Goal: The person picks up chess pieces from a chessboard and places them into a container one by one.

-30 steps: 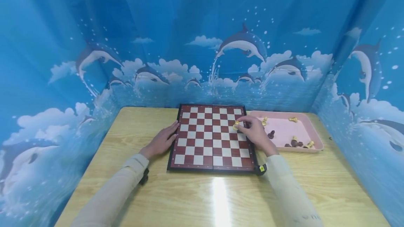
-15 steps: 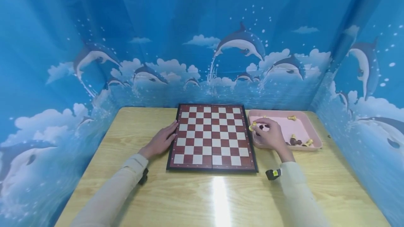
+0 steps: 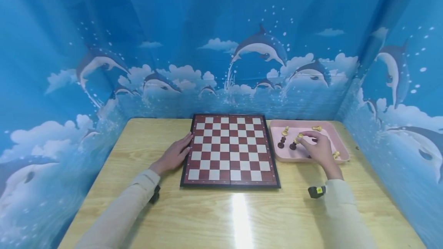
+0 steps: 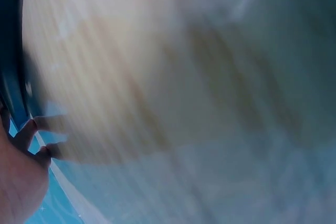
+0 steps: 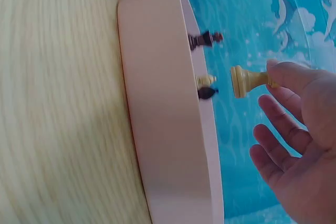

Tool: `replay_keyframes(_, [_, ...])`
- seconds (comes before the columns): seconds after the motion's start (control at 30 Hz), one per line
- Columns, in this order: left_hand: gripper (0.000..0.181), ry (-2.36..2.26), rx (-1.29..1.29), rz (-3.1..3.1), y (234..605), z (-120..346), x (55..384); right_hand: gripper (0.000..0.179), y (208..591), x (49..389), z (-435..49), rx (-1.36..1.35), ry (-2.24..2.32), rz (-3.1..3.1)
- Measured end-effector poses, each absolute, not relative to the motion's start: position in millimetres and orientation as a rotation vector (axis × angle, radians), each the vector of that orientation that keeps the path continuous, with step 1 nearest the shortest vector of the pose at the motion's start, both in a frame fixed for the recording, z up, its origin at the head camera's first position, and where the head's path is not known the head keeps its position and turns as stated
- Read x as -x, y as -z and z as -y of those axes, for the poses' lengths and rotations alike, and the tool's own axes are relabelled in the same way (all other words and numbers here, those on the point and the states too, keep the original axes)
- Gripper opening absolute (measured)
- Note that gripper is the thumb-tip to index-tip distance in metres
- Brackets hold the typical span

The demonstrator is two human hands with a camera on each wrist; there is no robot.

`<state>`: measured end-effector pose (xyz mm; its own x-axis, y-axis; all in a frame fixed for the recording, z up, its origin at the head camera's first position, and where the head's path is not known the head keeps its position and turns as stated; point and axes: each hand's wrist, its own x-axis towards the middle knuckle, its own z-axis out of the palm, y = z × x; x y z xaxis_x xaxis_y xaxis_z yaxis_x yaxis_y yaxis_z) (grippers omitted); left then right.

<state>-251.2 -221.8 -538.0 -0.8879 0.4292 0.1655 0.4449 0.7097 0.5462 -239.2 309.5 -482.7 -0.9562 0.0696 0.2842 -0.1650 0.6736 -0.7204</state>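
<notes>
Above the pink tray [image 3: 301, 160], my right hand [image 3: 320, 150] pinches a yellow chess piece [image 5: 248, 81] by its top, between thumb and forefinger. The other fingers are spread, and the piece's base points down toward the tray. Its head is hidden by the fingertips, so I cannot tell which piece it is. My left hand [image 3: 173, 155] rests with extended fingers against the left edge of the red-and-white chessboard [image 3: 228, 183]. The squares of the board carry no pieces. In the left wrist view, only part of the left hand [image 4: 23, 179] shows.
The tray stands beside the board's right edge. In it are a dark piece [image 3: 282, 142], a yellow piece [image 3: 285, 130], another dark piece [image 3: 293, 146] and yellow ones lying down [image 3: 316, 128]. A dolphin-print curtain [image 3: 221, 64] surrounds the wooden table [image 3: 194, 214].
My right hand has carried the yellow chess piece rightward, off the board's right side and over the tray. The left hand stays at the board's edge. The head view has shifted slightly.
</notes>
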Motion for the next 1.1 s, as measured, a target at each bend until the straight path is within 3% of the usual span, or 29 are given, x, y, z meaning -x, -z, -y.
replay_keyframes(1.1, [0.057,0.966,0.696,2.955,548.0,227.1,258.6,0.035,482.9,263.8,-357.6,-0.093,-0.830,2.919])
